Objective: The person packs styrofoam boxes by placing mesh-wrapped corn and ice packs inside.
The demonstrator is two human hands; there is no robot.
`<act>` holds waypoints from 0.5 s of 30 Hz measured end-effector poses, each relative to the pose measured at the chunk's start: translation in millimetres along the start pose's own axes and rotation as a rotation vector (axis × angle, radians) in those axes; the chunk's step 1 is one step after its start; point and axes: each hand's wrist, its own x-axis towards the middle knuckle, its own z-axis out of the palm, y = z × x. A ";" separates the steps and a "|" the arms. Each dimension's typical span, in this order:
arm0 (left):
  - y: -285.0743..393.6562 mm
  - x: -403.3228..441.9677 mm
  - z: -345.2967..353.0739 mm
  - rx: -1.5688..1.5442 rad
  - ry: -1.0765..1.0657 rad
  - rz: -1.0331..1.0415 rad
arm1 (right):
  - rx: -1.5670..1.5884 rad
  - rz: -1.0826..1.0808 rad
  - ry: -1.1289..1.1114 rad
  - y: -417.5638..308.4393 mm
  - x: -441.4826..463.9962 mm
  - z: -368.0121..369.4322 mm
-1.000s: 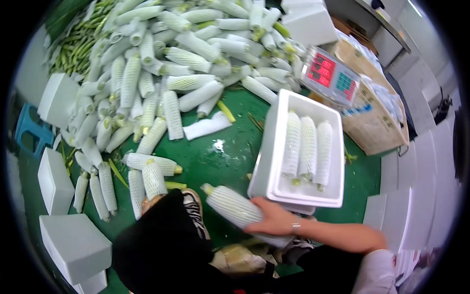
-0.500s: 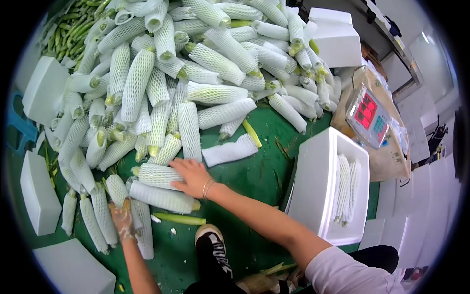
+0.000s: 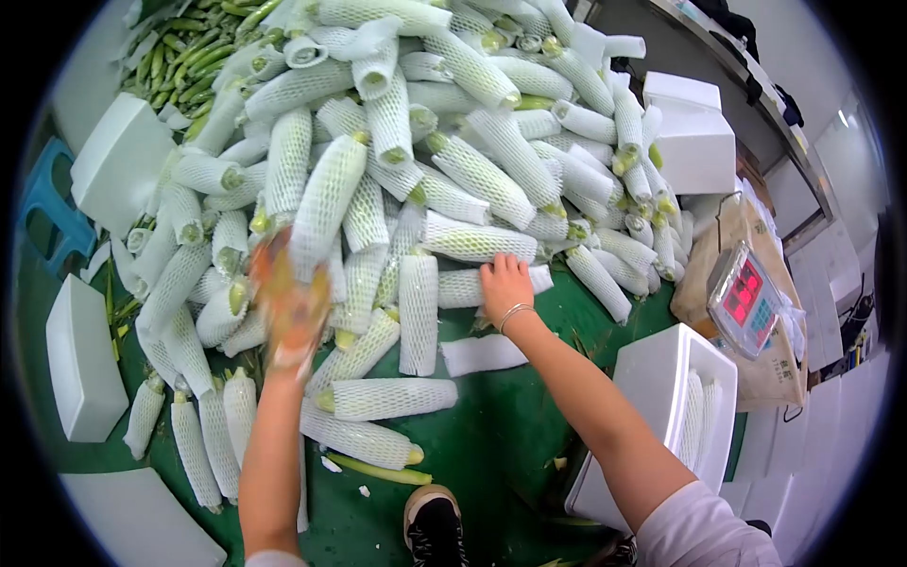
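Long, pale-green vegetables in white foam net sleeves lie in a large pile point(image 3: 453, 161) in front of me. My right hand point(image 3: 507, 288) rests on a sleeved vegetable point(image 3: 460, 288) at the pile's near edge, fingers curled over its top. Smeared by motion, my left hand point(image 3: 288, 307) is over the left part of the pile, close to an upright sleeved vegetable point(image 3: 326, 208); its fingers are unclear. Two sleeved vegetables, an upper one point(image 3: 392, 399) and a lower one point(image 3: 364, 438), lie side by side nearer to me. A flat white sleeve point(image 3: 484, 354) lies below my right hand.
At right stands a white foam box point(image 3: 652, 378) with sleeved vegetables inside. Behind it, a scale point(image 3: 746, 300) with red digits sits by a brown sack point(image 3: 699, 283). Foam pieces point(image 3: 83, 364) and a blue stool point(image 3: 57, 213) are at left. Unwrapped green vegetables point(image 3: 194, 57) lie at back left.
My right hand has left the near sleeved vegetable and moved forward and right onto another. My left hand has risen from the lower-left sleeved vegetables to over the pile. The view has shifted.
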 end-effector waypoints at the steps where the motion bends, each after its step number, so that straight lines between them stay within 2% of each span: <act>1: -2.3 25.0 24.6 0.062 -0.002 0.033 | 0.003 -0.003 -0.007 -0.3 2.4 0.4; 2: -4.1 47.2 45.3 0.122 -0.003 0.063 | 0.004 -0.007 -0.015 -1.5 4.3 1.4; 4: 0.1 82.1 70.2 0.256 -0.028 -0.086 | 0.005 -0.001 -0.011 -2.8 0.3 3.4; 6: -51.6 103.2 102.2 0.381 0.053 -0.199 | 0.015 -0.001 -0.038 -3.7 -8.2 1.7; 7: -76.0 104.0 114.9 0.439 0.086 -0.254 | 0.058 0.000 -0.250 -4.6 -10.1 -4.8; 11: -116.5 79.1 142.6 0.120 0.145 -0.193 | 0.404 0.169 -0.698 -18.9 -14.0 -43.4; 12: -98.0 76.7 135.6 0.062 0.117 -0.164 | 0.465 0.187 -0.776 -26.4 -18.2 -42.8; 15: -1.5 55.6 115.1 0.077 -0.150 -0.113 | 0.793 0.465 -0.705 -61.3 -47.9 4.5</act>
